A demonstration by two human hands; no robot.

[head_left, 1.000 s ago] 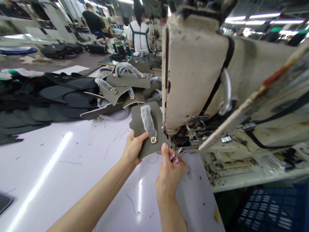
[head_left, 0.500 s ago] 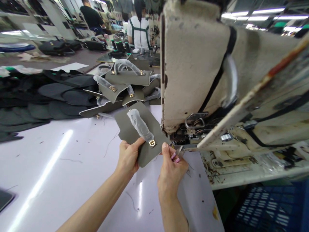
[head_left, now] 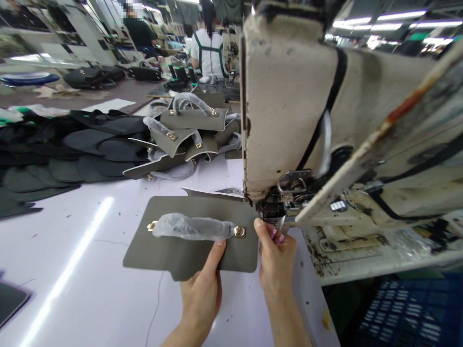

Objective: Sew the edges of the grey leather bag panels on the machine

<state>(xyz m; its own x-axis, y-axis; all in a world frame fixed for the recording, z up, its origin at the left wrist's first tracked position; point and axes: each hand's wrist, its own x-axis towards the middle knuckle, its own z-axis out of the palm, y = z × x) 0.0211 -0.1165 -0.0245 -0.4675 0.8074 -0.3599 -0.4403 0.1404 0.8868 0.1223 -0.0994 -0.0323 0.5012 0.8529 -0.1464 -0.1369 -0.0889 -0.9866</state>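
A grey-green bag panel [head_left: 162, 253] with a plastic-wrapped handle [head_left: 191, 227] and gold fittings lies almost level in front of the sewing machine [head_left: 285, 96]. My left hand [head_left: 204, 289] grips its lower edge, thumb on top just below the handle, other fingers underneath. At the panel's right edge, beside the needle area, my right hand [head_left: 277, 250] is closed around small pink-handled snips [head_left: 278, 235], whose blade points up. Whether its thumb and fingertip also pinch the panel's edge or a thread cannot be made out.
More handled panels [head_left: 197, 120] are heaped behind, with stacked black pieces [head_left: 104, 140] at the left. A dark flat item [head_left: 10, 301] lies at the left edge. A blue basket [head_left: 408, 308] stands low at the right. Two people are in the background.
The panel has turned from a steep slant to nearly level and come nearer, its handle now lying crosswise. My left hand has moved down and slightly right; my right hand has shifted right with the snips.
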